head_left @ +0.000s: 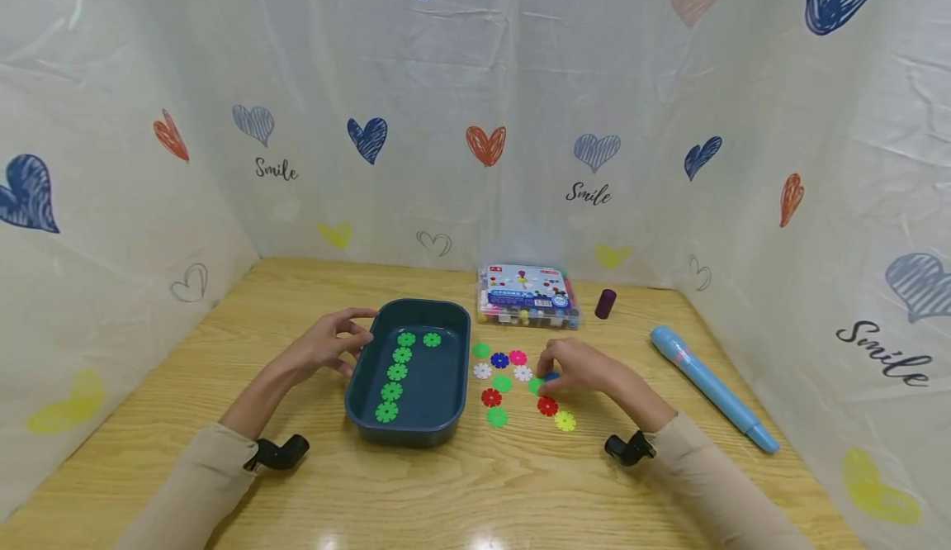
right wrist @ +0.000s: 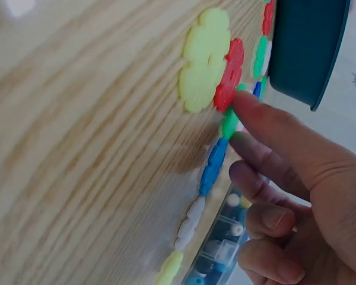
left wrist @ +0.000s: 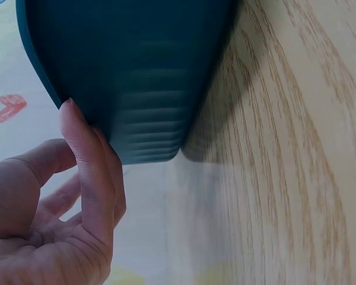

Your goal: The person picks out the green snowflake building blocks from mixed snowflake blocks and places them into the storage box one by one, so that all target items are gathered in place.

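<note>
On a wooden table (head_left: 334,484), the left hand (head_left: 330,343), fingers relaxed, touches the left side of a dark tray (head_left: 434,385) holding six green discs (head_left: 398,372); farther right, the right hand (head_left: 579,366) meets a loose green disc (head_left: 534,386) among coloured discs (head_left: 499,360); whether it pinches, I cannot tell.

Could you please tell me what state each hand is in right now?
Left hand: open, touching the dark blue tray.
Right hand: at a green disc; whether it grips it cannot be told.
</note>
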{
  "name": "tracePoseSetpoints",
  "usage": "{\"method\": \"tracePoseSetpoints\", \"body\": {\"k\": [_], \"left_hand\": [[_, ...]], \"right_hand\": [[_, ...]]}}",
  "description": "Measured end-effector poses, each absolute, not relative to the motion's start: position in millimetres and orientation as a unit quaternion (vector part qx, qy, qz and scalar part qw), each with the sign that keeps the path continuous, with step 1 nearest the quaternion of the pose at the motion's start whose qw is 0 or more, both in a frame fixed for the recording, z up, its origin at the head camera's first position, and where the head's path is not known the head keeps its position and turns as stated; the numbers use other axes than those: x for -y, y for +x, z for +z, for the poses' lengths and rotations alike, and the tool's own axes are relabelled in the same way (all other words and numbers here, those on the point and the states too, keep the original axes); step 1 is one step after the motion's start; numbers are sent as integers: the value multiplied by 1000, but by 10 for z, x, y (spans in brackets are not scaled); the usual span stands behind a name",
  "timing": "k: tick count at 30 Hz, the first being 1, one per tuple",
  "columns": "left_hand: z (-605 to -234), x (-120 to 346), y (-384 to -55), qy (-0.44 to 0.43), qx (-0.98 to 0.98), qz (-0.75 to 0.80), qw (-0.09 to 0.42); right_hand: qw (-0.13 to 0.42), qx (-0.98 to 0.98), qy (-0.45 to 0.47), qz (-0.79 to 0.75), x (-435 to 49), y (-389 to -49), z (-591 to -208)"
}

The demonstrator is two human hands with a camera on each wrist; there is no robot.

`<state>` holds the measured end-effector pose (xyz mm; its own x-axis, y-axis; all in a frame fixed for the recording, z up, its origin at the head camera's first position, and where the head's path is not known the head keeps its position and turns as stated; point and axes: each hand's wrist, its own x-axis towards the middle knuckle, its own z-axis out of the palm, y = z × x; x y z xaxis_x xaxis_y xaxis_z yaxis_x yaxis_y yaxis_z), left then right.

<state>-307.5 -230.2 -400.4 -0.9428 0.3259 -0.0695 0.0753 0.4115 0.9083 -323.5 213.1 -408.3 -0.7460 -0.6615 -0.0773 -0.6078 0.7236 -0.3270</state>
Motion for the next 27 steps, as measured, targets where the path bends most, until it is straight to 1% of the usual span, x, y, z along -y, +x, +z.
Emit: {"method": "tracePoseSetpoints", "body": {"k": [13, 20, 27], "left_hand": [[-4000, 2303, -3078, 119, -830, 531, 125], [-4011, 2305, -3087, 120, -828, 534, 124], [-4019, 2303, -3096, 121, -828, 533, 125]], "right_hand": [[126, -906, -337, -221, -2156, -3233, -4135], [123, -885, -363, -264, -2159, -3240, -4121], [134, -867, -385, -285, -2168, -3259, -4058]]}}
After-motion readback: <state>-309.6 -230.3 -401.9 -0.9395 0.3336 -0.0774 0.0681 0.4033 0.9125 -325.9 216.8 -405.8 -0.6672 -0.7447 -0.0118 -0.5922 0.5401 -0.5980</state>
